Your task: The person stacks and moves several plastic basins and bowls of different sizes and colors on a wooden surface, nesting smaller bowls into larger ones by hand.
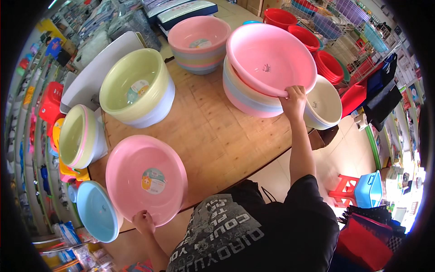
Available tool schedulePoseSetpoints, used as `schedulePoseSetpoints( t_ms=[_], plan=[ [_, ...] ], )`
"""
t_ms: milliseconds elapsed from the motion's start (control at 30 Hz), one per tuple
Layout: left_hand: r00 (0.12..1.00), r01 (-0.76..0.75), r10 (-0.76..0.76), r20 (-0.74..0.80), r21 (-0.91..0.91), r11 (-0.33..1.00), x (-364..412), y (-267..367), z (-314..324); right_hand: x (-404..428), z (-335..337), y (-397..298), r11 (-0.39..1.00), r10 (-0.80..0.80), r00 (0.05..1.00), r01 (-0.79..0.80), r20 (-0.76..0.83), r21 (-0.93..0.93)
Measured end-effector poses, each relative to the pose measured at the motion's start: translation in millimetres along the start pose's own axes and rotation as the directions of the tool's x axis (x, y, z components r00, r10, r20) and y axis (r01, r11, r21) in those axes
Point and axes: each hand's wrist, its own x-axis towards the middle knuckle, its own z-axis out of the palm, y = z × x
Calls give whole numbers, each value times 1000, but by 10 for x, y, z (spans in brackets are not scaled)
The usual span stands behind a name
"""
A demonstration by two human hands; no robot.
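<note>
My left hand (144, 222) grips the near rim of a pink plastic basin (132, 170), which has a round label on its inner bottom. At the far right of the table, my right hand (295, 100) pinches the rim of a brighter pink basin (268, 57). That basin sits tilted over a stack of pastel basins (244, 97). Beside the left basin stands a blue basin (97, 210). Past it, a larger stack topped by a light green basin (136, 81) rests on the wooden tabletop (210, 136).
Another stack with a pink top (200, 34) stands at the back. A cream basin (323, 102) sits at the right corner, a green one (73, 136) at the left. Red basins (328, 66) lie beyond. A red stool (343, 190) is on the floor; a person (56, 49) stands far left.
</note>
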Motion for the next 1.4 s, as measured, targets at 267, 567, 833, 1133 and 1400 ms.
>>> schedulePoseSetpoints(
  t_ms=[267,567,833,1133,1400],
  plan=[
    [999,29,-31,-18,-62,998,-26,-52,23,-169,137,128,1000,12,998,-13,55,27],
    [998,-51,50,-37,-26,998,3,-55,-12,-233,275,174,997,49,993,-55,104,57],
    [997,-43,39,-62,-67,997,25,3,-26,-194,164,86,999,20,962,-31,274,38],
    [998,-38,35,-42,-64,997,0,-59,-1,-118,27,-35,987,133,885,-76,446,-144],
    [998,-53,51,-48,-52,997,6,-83,19,-238,85,88,992,95,888,-44,450,-122]
  ],
)
